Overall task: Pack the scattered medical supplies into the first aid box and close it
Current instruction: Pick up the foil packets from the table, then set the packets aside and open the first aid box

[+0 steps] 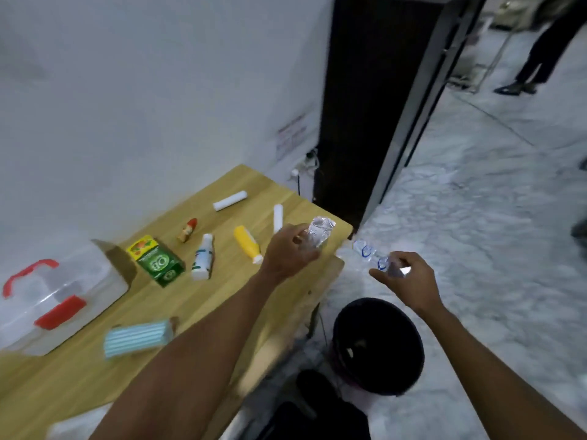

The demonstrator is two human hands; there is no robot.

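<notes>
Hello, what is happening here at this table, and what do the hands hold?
A person stands at the corner of a wooden table. The left hand holds a crumpled clear plastic wrapper; the right hand holds a small clear plastic piece with blue print beyond the table edge, above the floor near a black bin. The supplies still lie scattered: a green box, small bottles and white tubes. The clear first aid box sits at the left; packing looks not yet begun.

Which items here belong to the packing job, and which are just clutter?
Job: first aid box, green carton, masks, white bottle, yellow bottle, red-capped vial, two white rolls.

Clutter: crumpled plastic bottles in left hand and right hand, black bin.
</notes>
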